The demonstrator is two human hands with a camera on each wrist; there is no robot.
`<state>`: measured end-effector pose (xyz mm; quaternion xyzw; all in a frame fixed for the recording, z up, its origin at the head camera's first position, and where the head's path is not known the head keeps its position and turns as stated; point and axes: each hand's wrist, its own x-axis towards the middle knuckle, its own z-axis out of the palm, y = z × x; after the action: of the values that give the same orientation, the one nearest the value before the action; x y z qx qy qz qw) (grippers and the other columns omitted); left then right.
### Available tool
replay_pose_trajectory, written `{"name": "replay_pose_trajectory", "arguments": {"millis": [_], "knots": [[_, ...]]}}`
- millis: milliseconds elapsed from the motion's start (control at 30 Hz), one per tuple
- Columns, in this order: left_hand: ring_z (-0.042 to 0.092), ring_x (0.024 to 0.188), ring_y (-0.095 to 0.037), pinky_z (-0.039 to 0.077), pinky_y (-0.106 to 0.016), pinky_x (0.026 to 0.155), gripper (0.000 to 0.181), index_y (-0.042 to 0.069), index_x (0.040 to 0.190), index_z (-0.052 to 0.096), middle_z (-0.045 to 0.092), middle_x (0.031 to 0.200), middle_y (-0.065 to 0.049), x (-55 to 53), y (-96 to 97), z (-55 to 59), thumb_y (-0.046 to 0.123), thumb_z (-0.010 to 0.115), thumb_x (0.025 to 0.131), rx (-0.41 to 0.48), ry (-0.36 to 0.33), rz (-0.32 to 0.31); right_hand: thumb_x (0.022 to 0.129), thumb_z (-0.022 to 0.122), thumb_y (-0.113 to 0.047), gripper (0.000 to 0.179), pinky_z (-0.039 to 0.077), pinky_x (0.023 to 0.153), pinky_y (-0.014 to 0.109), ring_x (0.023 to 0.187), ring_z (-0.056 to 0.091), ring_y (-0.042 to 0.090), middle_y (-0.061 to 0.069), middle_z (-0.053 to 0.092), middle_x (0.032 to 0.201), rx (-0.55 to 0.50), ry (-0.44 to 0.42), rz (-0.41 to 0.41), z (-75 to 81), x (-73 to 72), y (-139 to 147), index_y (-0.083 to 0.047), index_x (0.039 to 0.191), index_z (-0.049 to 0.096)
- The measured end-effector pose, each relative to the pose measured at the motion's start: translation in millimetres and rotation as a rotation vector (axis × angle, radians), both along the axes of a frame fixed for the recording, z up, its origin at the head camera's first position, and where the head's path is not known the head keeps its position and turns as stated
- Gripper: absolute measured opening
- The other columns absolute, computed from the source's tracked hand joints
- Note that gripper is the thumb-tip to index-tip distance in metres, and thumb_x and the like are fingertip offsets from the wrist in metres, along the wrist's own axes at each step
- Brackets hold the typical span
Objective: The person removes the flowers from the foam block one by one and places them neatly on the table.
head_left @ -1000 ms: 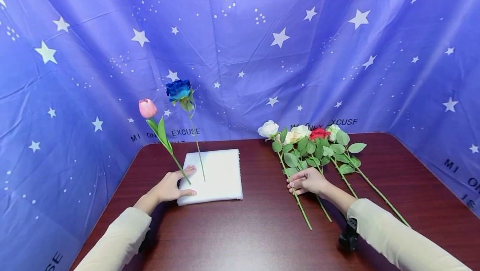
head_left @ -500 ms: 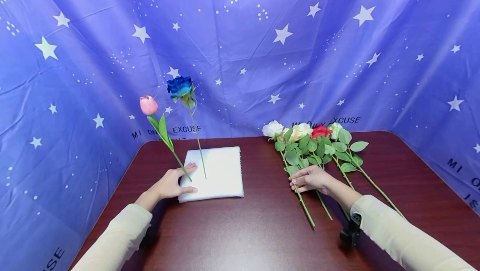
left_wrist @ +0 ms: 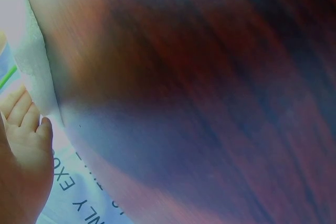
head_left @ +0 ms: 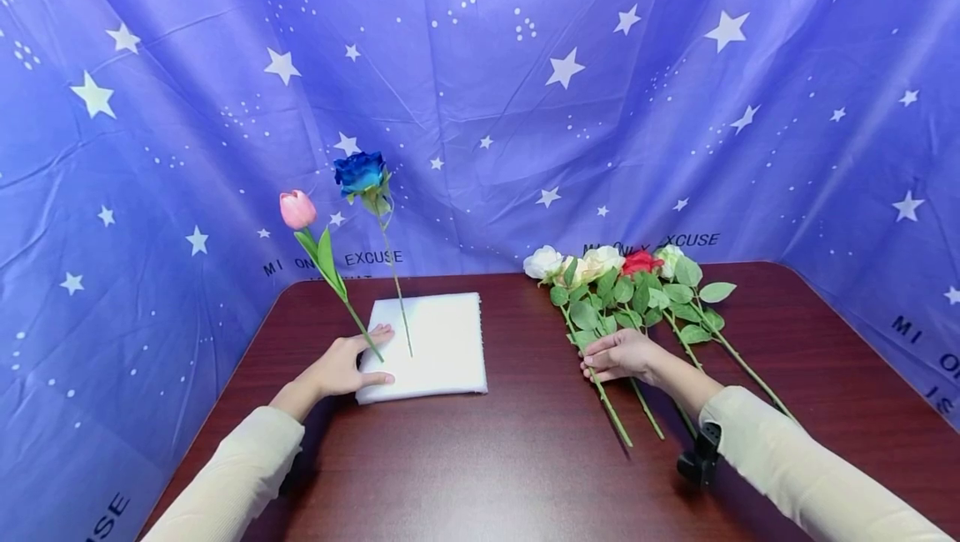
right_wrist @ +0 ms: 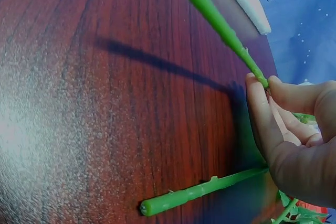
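Observation:
My left hand (head_left: 343, 367) rests on the left side of a white foam block (head_left: 442, 350), its fingers extended and thumb spread apart. A pink tulip (head_left: 297, 209) and a blue rose (head_left: 361, 173) stand in the foam, both leaning left; the tulip's stem passes between thumb and fingers. At the right, my right hand (head_left: 626, 354) pinches the green stem of a white rose (head_left: 543, 262) between thumb and fingertips. In the right wrist view that stem (right_wrist: 210, 14) has its cut end raised, its shadow apart from it on the wood.
Beside the right hand lie cream roses (head_left: 602, 262), a red rose (head_left: 641, 264) and a pale green-white rose (head_left: 667, 262), their leaves overlapping. Another cut stem (right_wrist: 205, 190) lies below the hand. A starry purple cloth (head_left: 480, 108) hangs behind the dark wooden table (head_left: 465, 467).
The head view has shifted slightly. The lower end of the white rose's stem has risen a little in my right hand. My left hand stays on the foam.

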<state>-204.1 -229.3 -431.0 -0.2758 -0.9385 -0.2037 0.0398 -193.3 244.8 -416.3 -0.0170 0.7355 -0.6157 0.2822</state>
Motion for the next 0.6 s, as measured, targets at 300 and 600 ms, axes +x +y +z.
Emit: {"name": "replay_pose_trajectory", "arguments": {"millis": [300,600], "knots": [[0.051,0.131,-0.031,0.043,-0.050,0.106,0.072,0.005,0.134,0.057,0.054,0.141,-0.013,-0.1,-1.0,-1.6,0.039,0.079,0.075,0.005,-0.002,-0.004,0.089,0.061,0.002,0.046,0.059,0.083,0.031,0.088,0.071,0.013,0.024,0.071,0.106,0.083,0.070,-0.048,3.9,3.6,-4.2,0.022,0.127,0.047],[0.051,0.131,-0.031,0.043,-0.049,0.106,0.072,0.006,0.134,0.057,0.055,0.141,-0.013,-0.8,-1.2,-1.2,0.041,0.079,0.074,0.009,0.009,-0.006,0.090,0.061,0.000,0.045,0.059,0.085,0.032,0.092,0.071,0.015,0.026,0.069,0.111,0.085,0.087,-0.071,3.9,4.8,-4.2,0.022,0.127,0.047]]}}
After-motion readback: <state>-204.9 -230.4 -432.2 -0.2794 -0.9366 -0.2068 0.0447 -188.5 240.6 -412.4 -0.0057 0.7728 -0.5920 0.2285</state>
